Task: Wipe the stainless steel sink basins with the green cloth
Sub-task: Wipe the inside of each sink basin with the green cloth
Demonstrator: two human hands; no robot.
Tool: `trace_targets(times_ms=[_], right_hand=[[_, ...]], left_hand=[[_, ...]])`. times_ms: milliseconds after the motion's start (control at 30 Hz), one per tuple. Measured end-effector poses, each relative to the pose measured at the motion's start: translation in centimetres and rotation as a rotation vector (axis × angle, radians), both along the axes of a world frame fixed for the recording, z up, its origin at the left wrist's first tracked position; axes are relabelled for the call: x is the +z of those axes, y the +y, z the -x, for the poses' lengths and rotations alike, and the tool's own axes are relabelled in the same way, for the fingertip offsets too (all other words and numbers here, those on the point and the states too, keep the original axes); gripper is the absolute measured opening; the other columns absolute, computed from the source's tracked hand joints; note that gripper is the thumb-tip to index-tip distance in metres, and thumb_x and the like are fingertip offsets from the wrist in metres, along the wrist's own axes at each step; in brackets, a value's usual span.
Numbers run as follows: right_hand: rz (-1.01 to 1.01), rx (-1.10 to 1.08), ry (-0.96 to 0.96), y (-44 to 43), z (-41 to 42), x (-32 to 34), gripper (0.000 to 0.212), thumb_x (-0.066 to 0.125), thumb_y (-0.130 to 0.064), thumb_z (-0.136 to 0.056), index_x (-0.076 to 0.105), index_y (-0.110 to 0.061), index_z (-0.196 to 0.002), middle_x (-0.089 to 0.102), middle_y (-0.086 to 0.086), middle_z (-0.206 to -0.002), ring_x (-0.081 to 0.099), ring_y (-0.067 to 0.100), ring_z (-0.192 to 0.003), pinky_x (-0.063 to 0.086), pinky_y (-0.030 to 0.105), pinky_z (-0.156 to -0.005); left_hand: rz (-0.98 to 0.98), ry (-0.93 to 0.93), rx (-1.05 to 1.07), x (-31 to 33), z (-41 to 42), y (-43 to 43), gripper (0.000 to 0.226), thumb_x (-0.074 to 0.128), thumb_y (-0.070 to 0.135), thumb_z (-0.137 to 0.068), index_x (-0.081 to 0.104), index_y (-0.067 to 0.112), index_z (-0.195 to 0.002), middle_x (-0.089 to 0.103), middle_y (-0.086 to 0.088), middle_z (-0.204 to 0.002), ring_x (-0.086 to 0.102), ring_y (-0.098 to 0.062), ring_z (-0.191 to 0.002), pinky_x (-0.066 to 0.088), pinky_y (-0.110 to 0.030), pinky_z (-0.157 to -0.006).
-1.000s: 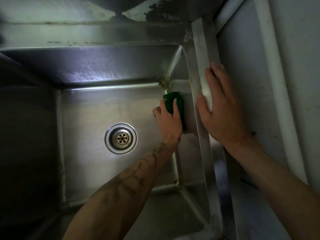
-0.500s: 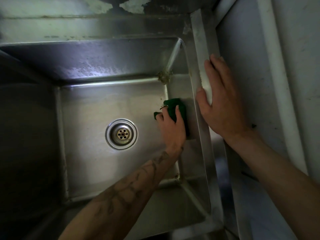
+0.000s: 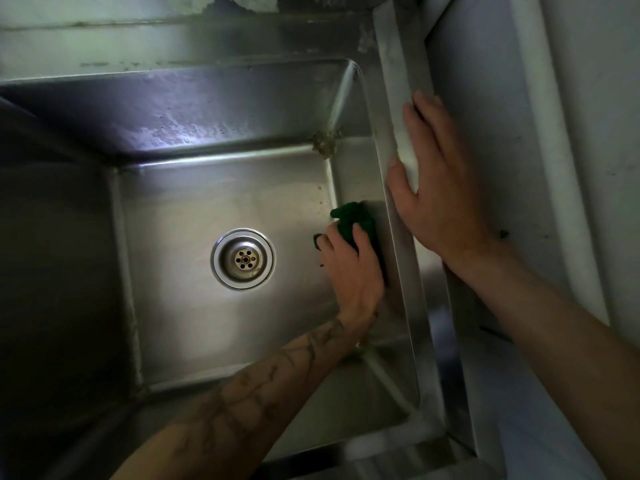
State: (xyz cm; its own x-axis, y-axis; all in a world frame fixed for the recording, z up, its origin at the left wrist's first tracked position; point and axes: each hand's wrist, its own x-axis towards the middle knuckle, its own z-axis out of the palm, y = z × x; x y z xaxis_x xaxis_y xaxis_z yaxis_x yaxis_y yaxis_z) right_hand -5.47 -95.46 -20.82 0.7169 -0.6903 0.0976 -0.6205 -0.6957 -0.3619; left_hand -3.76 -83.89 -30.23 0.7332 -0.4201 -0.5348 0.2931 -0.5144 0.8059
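Now left hand (image 3: 353,271) presses green cloth (image 3: 358,221) against sink basin (image 3: 367,174) right wall.

We see our two arms bare from the lower edge of the frame up to the hands, with no sleeve, glove, watch or ring showing on either. Our left forearm (image 3: 263,386), rising from the bottom centre, carries a dark line tattoo of branching, thorn-like strokes that runs along its top side and thins out at the wrist, just below the left hand (image 3: 353,268). Our right forearm (image 3: 540,323), entering from the lower right, is unmarked, and the right hand (image 3: 440,188) in the upper right has short, plain nails.
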Motion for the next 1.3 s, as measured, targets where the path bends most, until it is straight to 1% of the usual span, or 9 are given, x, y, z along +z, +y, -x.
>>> trace_targets(times_ms=[100,400,567,800,867,933,1000,1167,1300], right_hand=[[0.000,-0.003,0.001,-0.1,0.0,0.0,0.062,0.050,-0.025,-0.108,0.031,-0.001,-0.161,0.026,0.015,-0.171,0.019,0.027,-0.161,0.020,0.035,-0.132],[-0.002,0.000,0.004,0.1,0.0,0.4,0.061,0.050,-0.023,-0.107,0.032,0.000,-0.161,0.026,0.016,-0.171,0.019,0.028,-0.161,0.020,0.036,-0.132],[0.007,-0.005,0.009,0.1,0.0,0.3,0.061,0.050,-0.025,-0.108,0.032,0.000,-0.161,0.027,0.015,-0.170,0.019,0.028,-0.161,0.020,0.034,-0.132],[0.010,-0.002,0.004,0.2,-0.1,0.3,0.061,0.049,-0.024,-0.108,0.032,0.002,-0.160,0.028,0.016,-0.170,0.021,0.029,-0.161,0.020,0.035,-0.131],[0.008,-0.002,0.005,0.2,-0.1,0.4,0.061,0.049,-0.023,-0.108,0.033,0.002,-0.160,0.027,0.017,-0.170,0.021,0.029,-0.161,0.021,0.036,-0.131],[0.020,-0.005,0.007,0.3,-0.1,0.5,0.060,0.050,-0.023,-0.108,0.034,0.003,-0.159,0.029,0.018,-0.169,0.022,0.030,-0.160,0.021,0.035,-0.131],[0.027,-0.004,0.013,0.3,-0.1,0.6,0.060,0.050,-0.023,-0.108,0.034,0.003,-0.159,0.029,0.018,-0.169,0.023,0.030,-0.160,0.021,0.035,-0.131],[0.041,0.000,0.033,0.3,-0.1,0.8,0.060,0.050,-0.024,-0.107,0.034,0.002,-0.159,0.029,0.018,-0.169,0.022,0.030,-0.160,0.018,0.031,-0.132],[0.037,-0.004,0.015,0.3,-0.1,0.6,0.060,0.050,-0.024,-0.107,0.035,0.003,-0.159,0.029,0.018,-0.169,0.023,0.030,-0.160,0.021,0.034,-0.131]], left_hand=[[0.125,-0.011,0.015,1.3,1.1,0.7,0.055,0.035,0.057,-0.100,0.049,0.018,-0.136,0.045,0.002,-0.124,0.050,-0.015,-0.113,0.046,-0.026,-0.095],[0.020,0.009,-0.051,-1.3,-0.5,-0.1,0.037,0.043,0.037,-0.113,0.048,0.012,-0.140,0.044,-0.007,-0.131,0.046,-0.016,-0.111,0.047,-0.041,-0.107],[0.232,-0.098,-0.077,-0.5,1.8,2.8,0.049,0.040,0.068,-0.101,0.044,0.035,-0.136,0.040,0.015,-0.122,0.050,-0.004,-0.115,0.044,-0.007,-0.095],[0.034,0.098,-0.148,-1.9,0.9,3.2,0.039,0.046,0.033,-0.112,0.042,0.014,-0.147,0.041,-0.005,-0.135,0.050,-0.024,-0.124,0.049,-0.050,-0.111],[0.084,0.120,-0.172,-0.5,2.0,4.5,0.043,0.045,0.044,-0.110,0.042,0.020,-0.145,0.041,0.000,-0.135,0.050,-0.017,-0.124,0.052,-0.040,-0.109],[0.150,0.128,-0.212,0.9,3.3,6.6,0.042,0.043,0.060,-0.101,0.044,0.035,-0.134,0.040,0.018,-0.126,0.049,0.005,-0.115,0.050,-0.012,-0.095],[0.159,0.156,-0.299,1.5,3.8,8.4,0.021,0.042,0.058,-0.101,0.043,0.048,-0.119,0.039,0.028,-0.116,0.047,0.013,-0.108,0.046,-0.004,-0.087],[-0.145,0.221,-0.465,0.1,2.3,8.0,0.042,0.040,0.032,-0.113,0.038,0.012,-0.150,0.038,-0.017,-0.152,0.040,-0.034,-0.140,0.037,-0.046,-0.118],[-0.042,0.322,-0.434,1.5,3.3,9.2,0.014,0.040,0.034,-0.113,0.039,0.037,-0.127,0.042,0.001,-0.127,0.047,-0.021,-0.120,0.043,-0.041,-0.107]])
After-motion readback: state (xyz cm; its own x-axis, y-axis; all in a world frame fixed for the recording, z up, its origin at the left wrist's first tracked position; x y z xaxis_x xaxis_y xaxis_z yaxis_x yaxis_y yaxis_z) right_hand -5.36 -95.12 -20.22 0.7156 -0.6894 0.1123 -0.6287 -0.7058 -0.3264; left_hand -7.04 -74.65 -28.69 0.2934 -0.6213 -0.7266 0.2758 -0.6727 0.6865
